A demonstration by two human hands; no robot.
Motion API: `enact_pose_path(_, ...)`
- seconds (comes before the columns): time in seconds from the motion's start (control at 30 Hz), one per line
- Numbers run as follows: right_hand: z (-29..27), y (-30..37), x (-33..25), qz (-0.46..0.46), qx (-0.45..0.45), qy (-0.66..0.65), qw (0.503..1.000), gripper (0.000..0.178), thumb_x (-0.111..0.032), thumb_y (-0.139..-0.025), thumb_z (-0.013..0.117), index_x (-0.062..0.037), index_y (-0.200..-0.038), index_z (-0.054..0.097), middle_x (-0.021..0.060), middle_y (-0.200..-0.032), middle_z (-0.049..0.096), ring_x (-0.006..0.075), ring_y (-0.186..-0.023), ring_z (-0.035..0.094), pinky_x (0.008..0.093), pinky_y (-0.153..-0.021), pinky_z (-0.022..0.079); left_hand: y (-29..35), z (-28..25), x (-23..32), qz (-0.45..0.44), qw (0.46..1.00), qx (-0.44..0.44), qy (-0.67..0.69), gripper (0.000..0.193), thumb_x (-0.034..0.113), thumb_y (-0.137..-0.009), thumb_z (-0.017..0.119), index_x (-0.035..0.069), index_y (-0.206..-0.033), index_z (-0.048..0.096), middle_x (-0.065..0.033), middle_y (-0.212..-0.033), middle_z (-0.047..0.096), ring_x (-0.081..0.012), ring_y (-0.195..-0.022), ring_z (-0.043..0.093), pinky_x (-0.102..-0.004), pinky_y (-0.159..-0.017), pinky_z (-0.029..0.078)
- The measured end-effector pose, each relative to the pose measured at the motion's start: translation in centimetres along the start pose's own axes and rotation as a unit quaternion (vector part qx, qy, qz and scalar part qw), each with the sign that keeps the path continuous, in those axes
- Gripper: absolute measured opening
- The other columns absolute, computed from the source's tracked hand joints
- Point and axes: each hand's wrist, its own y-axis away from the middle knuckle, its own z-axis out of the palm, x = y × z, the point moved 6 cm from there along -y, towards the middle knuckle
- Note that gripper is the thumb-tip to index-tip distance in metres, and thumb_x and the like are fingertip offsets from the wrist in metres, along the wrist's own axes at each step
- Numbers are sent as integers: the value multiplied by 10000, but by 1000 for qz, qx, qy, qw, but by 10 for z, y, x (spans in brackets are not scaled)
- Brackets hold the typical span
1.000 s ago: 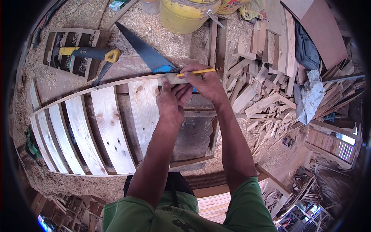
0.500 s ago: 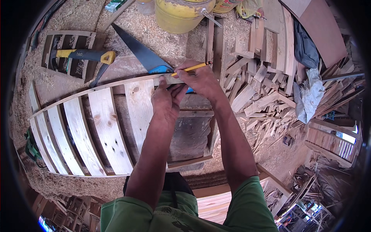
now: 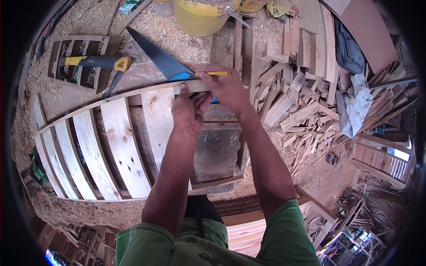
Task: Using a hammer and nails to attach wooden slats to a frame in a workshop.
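A yellow pencil lies almost level in my right hand, whose fingers are closed around it above the far rail. My left hand grips the far wooden rail near its right part, thumb on top and fingers curled below. The rail belongs to a long, curved frame with several pale wooden slats across it, spreading left from my hands. Just beyond the rail rests a handsaw with a blue handle, which is partly hidden behind the rail and my hands.
A yellow-handled tool lies on a small wooden frame at the far left. A yellow bucket stands at the back. Wood offcuts are heaped on the right, beside a whitish plastic sheet. Sawdust and shavings cover the surface.
My right hand has shifted slightly left and away from me, and the pencil has turned more level. My left hand keeps its hold on the rail.
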Motion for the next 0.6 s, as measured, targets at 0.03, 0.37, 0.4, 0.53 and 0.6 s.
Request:
enact_pose_path(0.03, -1, 8, 1, -1, 2, 2, 1000, 175, -131, -928, 706, -25, -1062, 748, 143, -927, 769, 302, -900, 739, 360, -853, 572, 1, 0, -2, 2, 1000, 9, 0, 589, 382, -1116, 453, -162, -1329, 381, -314, -1202, 587, -412, -1173, 647, -483, -1056, 583)
enact_pose_path(0.37, -29, 167, -18, -100, 53, 345, 932, 497, -41, -826, 745, -120, -1312, 677, 113, -1212, 645, 337, -1142, 602, 471, -966, 495, 76, -47, -15, -23, 983, -126, -131, 524, 464, -1063, 569, -2, -1300, 533, -211, -1139, 688, -333, -1105, 712, -450, -971, 592)
enact_pose_path(0.4, -31, 187, -16, -66, 47, 323, 943, 508, -19, -811, 739, -112, -1307, 679, 112, -1175, 640, 338, -1100, 600, 468, -944, 498, 93, -57, -18, -74, 975, -115, -175, 533, 467, -1065, 567, -45, -1211, 605, -190, -1105, 719, -289, -1057, 732, -408, -941, 601)
enact_pose_path(0.53, -38, 249, -10, -65, 47, 320, 944, 508, 46, -776, 701, -82, -1268, 696, 106, -1126, 632, 323, -1020, 594, 453, -889, 503, 117, -113, 14, -158, 828, -111, -527, 467, 425, -1032, 650, -36, -1093, 690, -146, -925, 744, -254, -865, 762, -380, -816, 626)
enact_pose_path(0.6, -37, 277, -3, -30, 2, 345, 938, 433, 8, -815, 698, -103, -1232, 724, 81, -1131, 662, 312, -1062, 610, 443, -944, 517, 123, -122, 29, -56, 733, -139, -664, 379, 347, -996, 703, -27, -1044, 743, -134, -846, 739, -198, -733, 744, -348, -709, 609)
